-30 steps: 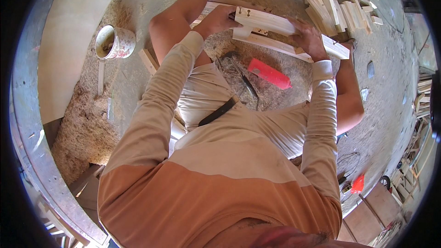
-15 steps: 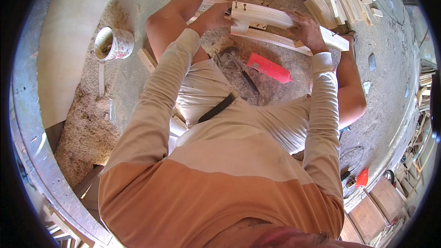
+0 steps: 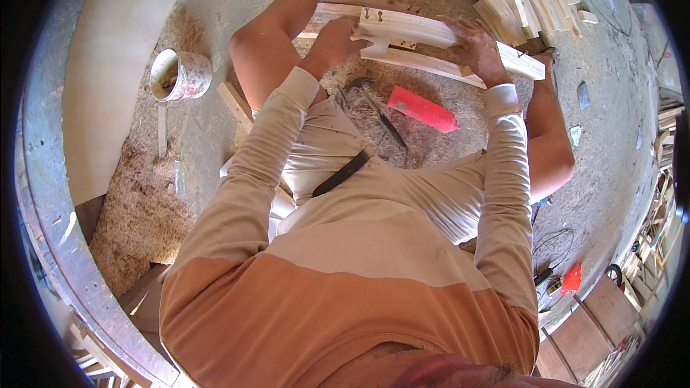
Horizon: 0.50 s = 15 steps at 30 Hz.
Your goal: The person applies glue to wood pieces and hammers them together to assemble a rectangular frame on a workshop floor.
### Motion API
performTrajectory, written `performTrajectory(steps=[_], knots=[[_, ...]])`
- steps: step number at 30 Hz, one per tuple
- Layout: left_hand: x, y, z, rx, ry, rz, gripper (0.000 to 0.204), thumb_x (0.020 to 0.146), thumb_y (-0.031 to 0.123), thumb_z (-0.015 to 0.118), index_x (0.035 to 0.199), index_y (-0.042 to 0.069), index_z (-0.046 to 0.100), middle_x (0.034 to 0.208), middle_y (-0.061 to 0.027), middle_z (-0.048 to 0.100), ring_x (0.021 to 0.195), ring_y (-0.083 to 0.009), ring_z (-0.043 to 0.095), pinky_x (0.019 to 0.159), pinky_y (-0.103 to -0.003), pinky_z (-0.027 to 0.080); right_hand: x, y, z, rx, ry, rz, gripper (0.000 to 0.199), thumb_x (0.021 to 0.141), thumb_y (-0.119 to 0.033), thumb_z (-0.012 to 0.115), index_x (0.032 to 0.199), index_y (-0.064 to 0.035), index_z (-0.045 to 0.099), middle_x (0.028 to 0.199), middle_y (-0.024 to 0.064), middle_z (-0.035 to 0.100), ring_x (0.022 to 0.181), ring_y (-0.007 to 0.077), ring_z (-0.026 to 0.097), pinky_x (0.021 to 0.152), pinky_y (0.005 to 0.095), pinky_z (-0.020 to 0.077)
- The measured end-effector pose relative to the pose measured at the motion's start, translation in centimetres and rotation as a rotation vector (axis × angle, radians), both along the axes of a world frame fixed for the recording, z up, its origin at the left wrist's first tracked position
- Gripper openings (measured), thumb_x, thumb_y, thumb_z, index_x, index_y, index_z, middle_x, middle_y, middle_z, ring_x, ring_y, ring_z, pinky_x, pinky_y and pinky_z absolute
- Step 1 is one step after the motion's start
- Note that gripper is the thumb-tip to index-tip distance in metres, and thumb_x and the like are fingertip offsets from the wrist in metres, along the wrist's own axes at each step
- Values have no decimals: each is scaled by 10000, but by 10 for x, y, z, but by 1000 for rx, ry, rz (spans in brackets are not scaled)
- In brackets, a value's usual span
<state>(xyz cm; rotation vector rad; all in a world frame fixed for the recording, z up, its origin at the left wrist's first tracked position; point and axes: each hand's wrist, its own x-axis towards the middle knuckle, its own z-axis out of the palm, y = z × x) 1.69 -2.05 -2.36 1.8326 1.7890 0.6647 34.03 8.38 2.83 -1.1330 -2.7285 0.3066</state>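
- Running left to right, right end nearer: wooden frame (image 3: 410,26), far centre.
- Right hand (image 3: 480,54): fingers curled around it; left hand (image 3: 334,44) at left end, pinch unclear.
- Left: bucket (image 3: 194,76), brownish matter inside.

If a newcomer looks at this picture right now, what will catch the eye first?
Probably the bright red bottle, lying on the floor between the person's legs, with a hammer just left of it. Above them, the right hand grips a pale wooden bar, while the left hand is at its left end. At the upper right, cut wood pieces lie in a heap.
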Motion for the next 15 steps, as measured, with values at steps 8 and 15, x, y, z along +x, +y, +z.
performTrajectory(steps=[8,15], knots=[[-18,32,5,-294,-522,-213,534,800,80,809,1282,16,589,1200,-76,683,1056,-146,632,963,-319,490,-3,-3,2,11,45,42,731,774,-156,773,1446,-272,508,1314,197,613,1286,325,539,1188,482,289],[-5,29,-9,-189,-676,-155,476,801,71,817,1237,30,632,1164,-47,692,1056,-131,621,972,-309,478,-3,-3,1,101,24,50,690,756,-183,765,1402,-283,546,1170,106,656,1153,282,606,1192,494,281]])
